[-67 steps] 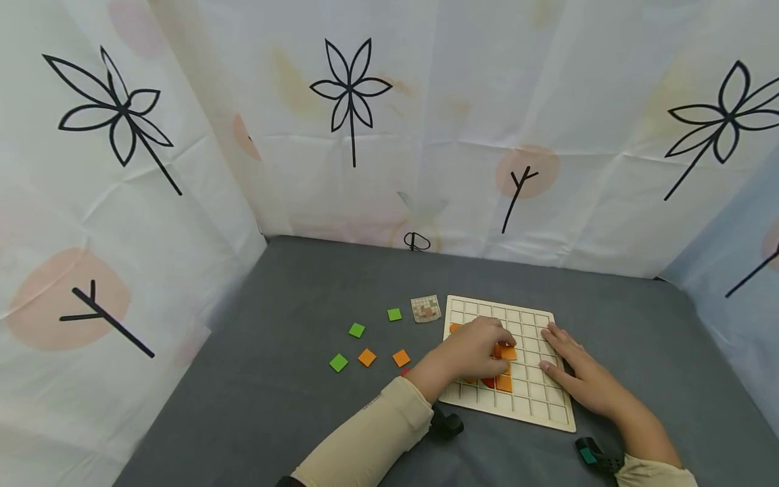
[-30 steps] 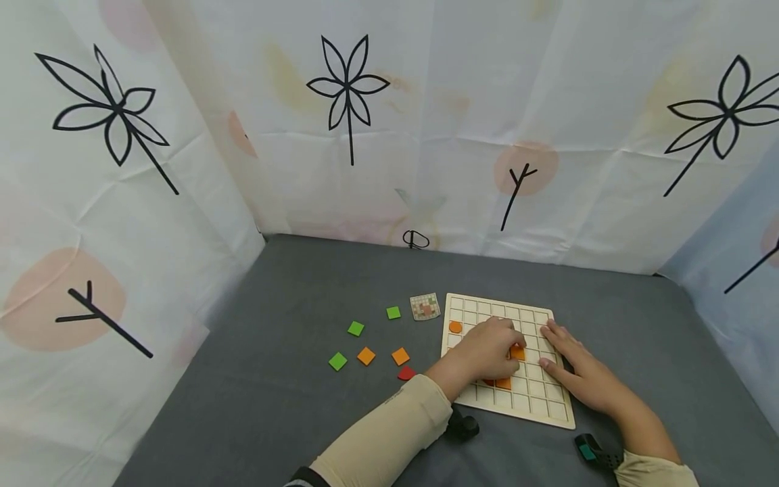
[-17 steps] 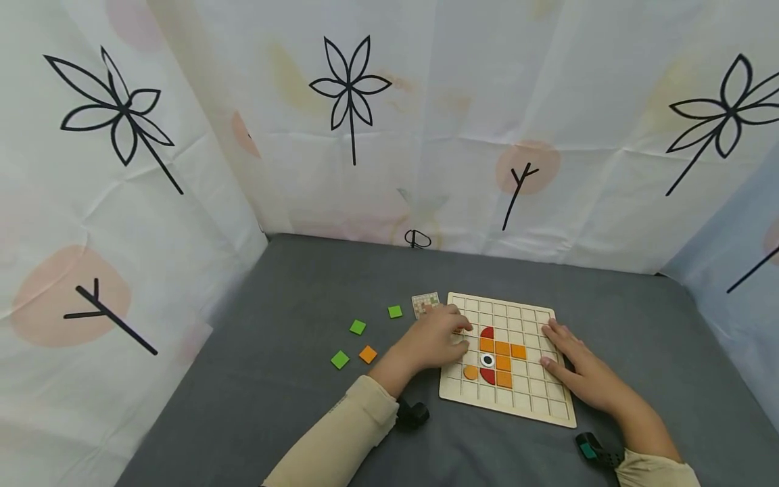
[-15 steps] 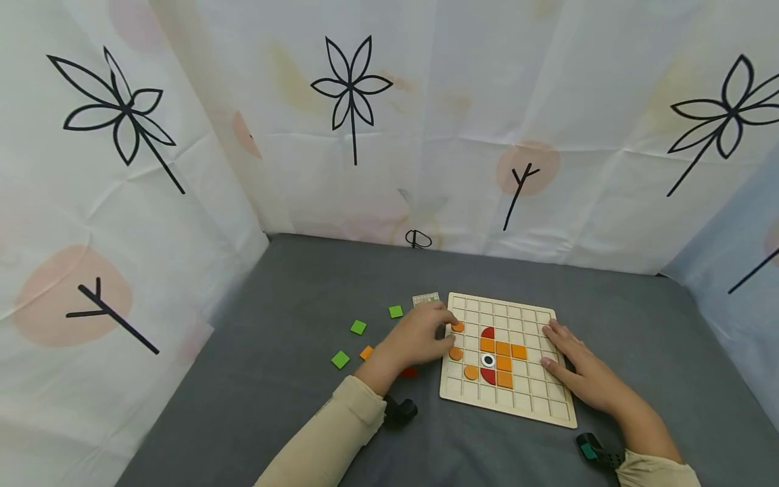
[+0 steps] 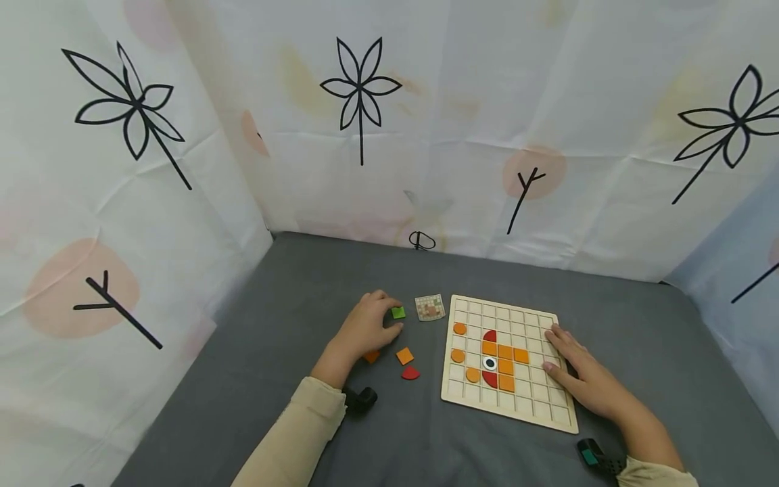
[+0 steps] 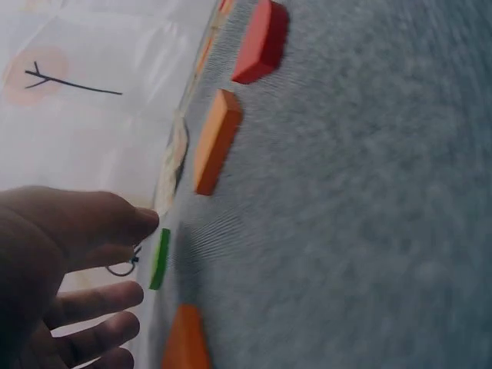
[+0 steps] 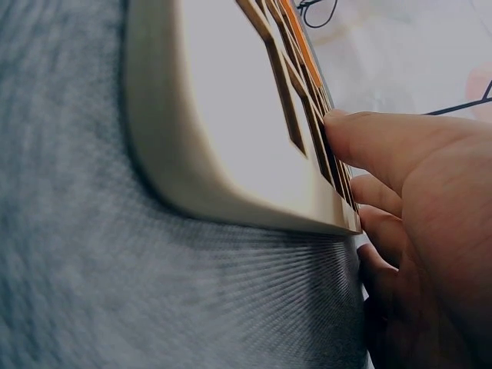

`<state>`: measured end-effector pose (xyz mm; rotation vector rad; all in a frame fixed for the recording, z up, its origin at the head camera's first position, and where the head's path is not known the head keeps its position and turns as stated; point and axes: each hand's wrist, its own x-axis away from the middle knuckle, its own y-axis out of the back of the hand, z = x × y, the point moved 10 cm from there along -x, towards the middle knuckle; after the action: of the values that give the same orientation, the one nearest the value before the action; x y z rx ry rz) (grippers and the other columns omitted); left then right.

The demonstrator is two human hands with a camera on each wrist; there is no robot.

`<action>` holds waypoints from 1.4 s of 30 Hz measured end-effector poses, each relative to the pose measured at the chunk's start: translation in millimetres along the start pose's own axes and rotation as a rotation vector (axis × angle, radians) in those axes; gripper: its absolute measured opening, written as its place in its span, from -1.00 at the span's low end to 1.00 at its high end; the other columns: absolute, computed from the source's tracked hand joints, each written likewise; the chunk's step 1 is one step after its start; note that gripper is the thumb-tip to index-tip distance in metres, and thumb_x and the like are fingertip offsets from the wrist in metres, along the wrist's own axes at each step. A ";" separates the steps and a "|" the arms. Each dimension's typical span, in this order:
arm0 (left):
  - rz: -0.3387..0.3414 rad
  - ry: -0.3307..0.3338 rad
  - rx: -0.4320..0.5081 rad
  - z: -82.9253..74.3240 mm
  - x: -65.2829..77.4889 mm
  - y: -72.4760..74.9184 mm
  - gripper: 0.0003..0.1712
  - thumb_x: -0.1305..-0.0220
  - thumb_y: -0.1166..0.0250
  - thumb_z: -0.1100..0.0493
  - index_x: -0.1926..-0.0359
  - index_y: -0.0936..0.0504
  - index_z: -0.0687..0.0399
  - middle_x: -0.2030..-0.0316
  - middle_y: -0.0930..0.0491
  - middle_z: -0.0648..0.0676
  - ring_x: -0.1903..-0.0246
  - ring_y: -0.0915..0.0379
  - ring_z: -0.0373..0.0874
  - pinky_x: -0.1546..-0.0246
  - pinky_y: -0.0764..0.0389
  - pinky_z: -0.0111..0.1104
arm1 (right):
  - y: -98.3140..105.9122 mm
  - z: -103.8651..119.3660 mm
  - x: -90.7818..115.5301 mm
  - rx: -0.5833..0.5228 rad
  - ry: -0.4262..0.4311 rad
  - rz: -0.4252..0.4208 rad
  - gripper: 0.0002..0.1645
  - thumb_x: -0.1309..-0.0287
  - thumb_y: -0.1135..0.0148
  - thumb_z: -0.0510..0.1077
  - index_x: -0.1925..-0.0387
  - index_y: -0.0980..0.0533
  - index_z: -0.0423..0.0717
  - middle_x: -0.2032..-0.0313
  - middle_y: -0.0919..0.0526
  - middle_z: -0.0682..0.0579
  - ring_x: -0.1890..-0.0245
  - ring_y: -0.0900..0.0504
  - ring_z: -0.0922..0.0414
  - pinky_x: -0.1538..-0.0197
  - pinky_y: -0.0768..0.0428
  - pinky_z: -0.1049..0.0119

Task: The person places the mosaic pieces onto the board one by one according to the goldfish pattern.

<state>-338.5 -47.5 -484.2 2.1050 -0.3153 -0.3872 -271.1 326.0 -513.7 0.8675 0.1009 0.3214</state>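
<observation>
My left hand (image 5: 365, 327) hovers left of the board with thumb and fingers apart, beside a green square tile (image 5: 398, 312). In the left wrist view that green tile (image 6: 160, 259) stands just beyond the fingertips, and nothing shows between thumb and fingers. My right hand (image 5: 584, 379) rests on the right edge of a wooden grid board (image 5: 535, 399), fingers extended; the right wrist view shows its thumb on the board's edge. On the board lie several orange square tiles (image 5: 505, 366), orange discs (image 5: 460, 329), red quarter-round tiles (image 5: 489, 335) and an eye disc (image 5: 489, 363).
A small pattern card (image 5: 430, 308) lies between the green tile and the board. Loose on the grey table (image 5: 243, 419) are an orange square (image 5: 404, 356), a red rounded piece (image 5: 410, 373) and another orange tile (image 5: 371, 356) partly under my left hand. Printed curtains surround the table.
My left hand placed an orange square at the right end of the tile row, passed the orange discs at the board's left, then moved left to the green tile. My right hand stayed put.
</observation>
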 end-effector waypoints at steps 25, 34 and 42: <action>0.015 -0.014 0.058 0.5 -8.8 1.5 -0.70 -0.39 -0.47 0.15 -0.10 -0.79 0.07 0.01 -0.69 0.08 0.03 -0.57 -0.02 -0.05 -0.65 -0.14 | 0.4 -2.2 0.4 -0.016 0.022 -0.022 -0.08 -0.57 -0.17 0.07 -0.69 -0.03 -0.19 -0.68 0.11 -0.35 -0.65 0.19 -0.49 -0.54 0.23 -0.54; 0.213 -0.140 0.101 -21.2 14.3 -12.8 -0.60 -0.29 -0.52 0.06 -0.09 -0.77 0.10 0.05 -0.69 0.02 0.09 -0.56 -0.13 -0.01 -0.64 -0.18 | 1.3 -1.7 -1.4 -0.005 0.019 -0.018 -0.07 -0.57 -0.18 0.08 -0.69 -0.03 -0.19 -0.68 0.12 -0.35 -0.65 0.20 -0.48 -0.56 0.25 -0.52; 0.312 -0.125 0.099 -26.5 26.6 -24.0 -0.61 -0.24 -0.55 0.07 -0.07 -0.79 0.04 0.07 -0.64 -0.02 0.16 -0.50 -0.17 0.07 -0.60 -0.30 | -1.1 -3.2 -0.9 -0.009 0.006 -0.010 -0.07 -0.58 -0.16 0.10 -0.70 -0.02 -0.18 -0.69 0.13 -0.34 -0.65 0.21 -0.48 -0.53 0.21 -0.56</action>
<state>-302.0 -24.4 -495.1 2.0870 -0.7382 -0.3227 -272.4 327.4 -516.5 0.8567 0.1089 0.3153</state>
